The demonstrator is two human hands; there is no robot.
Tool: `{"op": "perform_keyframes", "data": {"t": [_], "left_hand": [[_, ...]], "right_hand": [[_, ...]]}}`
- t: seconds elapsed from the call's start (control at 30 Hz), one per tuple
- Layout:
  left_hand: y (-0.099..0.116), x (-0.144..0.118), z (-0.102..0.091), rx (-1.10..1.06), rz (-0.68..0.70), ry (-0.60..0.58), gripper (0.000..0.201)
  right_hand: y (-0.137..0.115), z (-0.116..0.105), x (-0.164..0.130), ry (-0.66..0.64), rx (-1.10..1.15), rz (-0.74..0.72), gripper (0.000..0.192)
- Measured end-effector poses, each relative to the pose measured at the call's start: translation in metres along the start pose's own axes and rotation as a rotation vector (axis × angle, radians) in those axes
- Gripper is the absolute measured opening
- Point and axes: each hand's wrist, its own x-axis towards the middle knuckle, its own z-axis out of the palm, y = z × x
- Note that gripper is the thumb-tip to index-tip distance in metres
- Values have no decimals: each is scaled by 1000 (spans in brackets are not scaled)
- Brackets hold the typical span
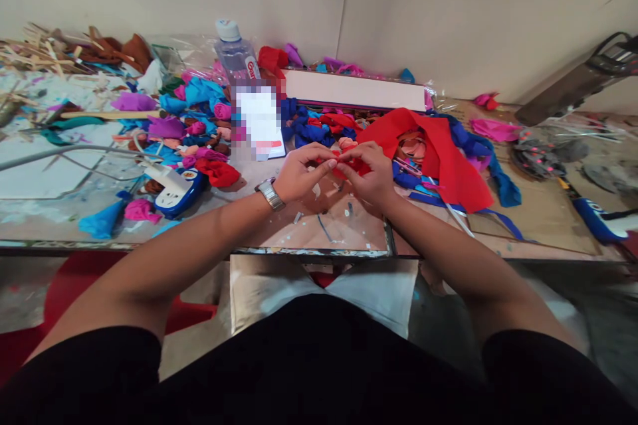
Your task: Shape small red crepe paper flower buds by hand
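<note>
Left hand (303, 172) and right hand (371, 172) pinch a seemingly unfinished red fabric scrap (339, 167) right of that phone (269, 136), gathered bundles (218, 172) (done, perhaps) on its left.

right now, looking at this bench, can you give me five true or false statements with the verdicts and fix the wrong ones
1. The left hand and right hand meet at a small red piece. True.
2. The watch is on the right wrist. False: it is on the left wrist.
3. A wide red strip lies to the right of the right hand. True.
4. The bottle has no cap. False: a white cap is on it.
5. The left sleeve is white. False: it is black.
</note>
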Motion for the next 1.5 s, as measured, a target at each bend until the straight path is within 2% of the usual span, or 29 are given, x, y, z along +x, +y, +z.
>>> {"op": "perform_keyframes", "data": {"t": [0.33,0.5,0.6,0.73,0.83,0.97,1.1,1.23,1.4,1.5], "left_hand": [[-1,0,0,-23,4,-29,43],[2,1,-1,-8,-19,-48,51],[1,0,1,-55,-82,-63,56],[-2,-1,5,-199,-237,-80,58],[-1,-1,7,-265,-290,-102,56],[-1,0,6,-270,-257,-81,50],[-8,0,5,-189,-180,-82,42],[-11,0,5,-125,-197,-85,37],[-7,-1,5,-118,-153,-23,47],[-8,-1,6,-136,-124,-3,45]], "right_hand": [[2,-1,0,-15,-18,-21,32],[4,0,0,-83,27,-67,27],[4,0,1,-75,39,-83,24],[2,-1,3,22,64,-93,22],[3,-2,4,68,73,-92,20],[2,-1,5,60,70,-89,22],[0,-1,4,64,82,-58,31],[1,-1,4,28,50,-30,37],[9,0,3,-43,-49,-38,44],[13,0,3,-83,-111,-53,46]]}}
